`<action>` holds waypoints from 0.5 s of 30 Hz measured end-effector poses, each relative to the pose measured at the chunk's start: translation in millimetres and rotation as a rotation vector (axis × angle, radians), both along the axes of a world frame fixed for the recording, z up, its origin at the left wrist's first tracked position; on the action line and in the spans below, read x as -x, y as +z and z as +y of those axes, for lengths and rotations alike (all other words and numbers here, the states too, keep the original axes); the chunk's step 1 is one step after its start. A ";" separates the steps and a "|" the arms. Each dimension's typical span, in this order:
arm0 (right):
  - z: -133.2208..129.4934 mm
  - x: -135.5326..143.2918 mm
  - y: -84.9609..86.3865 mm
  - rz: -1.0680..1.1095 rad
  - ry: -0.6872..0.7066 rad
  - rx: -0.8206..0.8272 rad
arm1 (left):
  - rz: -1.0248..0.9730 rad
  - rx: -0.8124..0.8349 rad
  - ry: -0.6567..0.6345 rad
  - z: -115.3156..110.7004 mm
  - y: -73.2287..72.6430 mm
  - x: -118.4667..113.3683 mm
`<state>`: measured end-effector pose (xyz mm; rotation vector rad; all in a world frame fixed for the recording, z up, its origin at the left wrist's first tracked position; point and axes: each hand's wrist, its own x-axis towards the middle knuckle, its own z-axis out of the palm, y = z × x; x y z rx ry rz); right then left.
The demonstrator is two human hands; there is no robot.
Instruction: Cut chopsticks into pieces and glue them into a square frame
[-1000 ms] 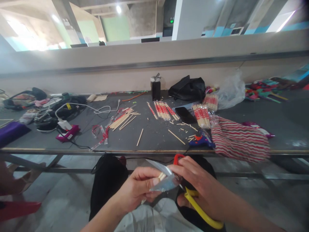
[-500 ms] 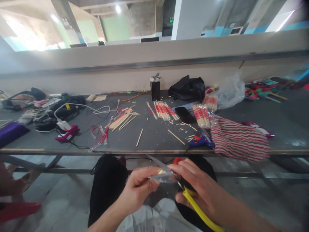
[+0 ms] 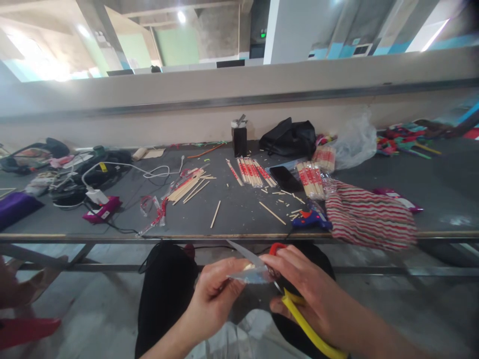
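Note:
Over my lap, my left hand (image 3: 217, 294) pinches a small pale piece (image 3: 249, 268) between thumb and fingers; its shape is mostly hidden. My right hand (image 3: 307, 289) is wrapped round scissors (image 3: 245, 253) with a red handle loop and a yellow handle. The scissor blades are spread apart and point left, close to my left fingertips and the pale piece. On the grey table (image 3: 239, 214) lie loose wooden sticks (image 3: 187, 187), red-wrapped chopsticks (image 3: 252, 172), and short cut bits near a blue glue gun (image 3: 312, 218).
A striped cloth bag (image 3: 370, 214) hangs slightly over the table's front edge. Behind are a phone (image 3: 285, 178), a black pouch (image 3: 290, 138) and a black container (image 3: 239, 141). Cables and a white charger (image 3: 97, 196) lie left. Part of another person (image 3: 22, 284) shows at far left.
Both hands stay almost in the same place, with the scissors still spread. The camera view has shifted very slightly.

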<state>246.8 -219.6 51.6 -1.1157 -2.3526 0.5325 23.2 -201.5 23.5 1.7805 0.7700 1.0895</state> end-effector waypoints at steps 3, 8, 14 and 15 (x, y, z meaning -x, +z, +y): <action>0.5 0.3 2.5 -0.002 0.001 0.000 | 0.024 -0.058 0.022 0.0 -2.6 0.3; 0.9 0.0 1.2 0.004 -0.005 -0.005 | 0.030 -0.085 -0.017 2.0 -2.6 -2.4; 2.6 -2.0 -7.1 -0.028 0.015 0.100 | 0.057 -0.058 -0.082 5.6 0.7 -4.2; 2.9 -2.2 -8.1 -0.025 0.020 0.105 | 0.059 -0.054 -0.085 5.9 0.7 -4.3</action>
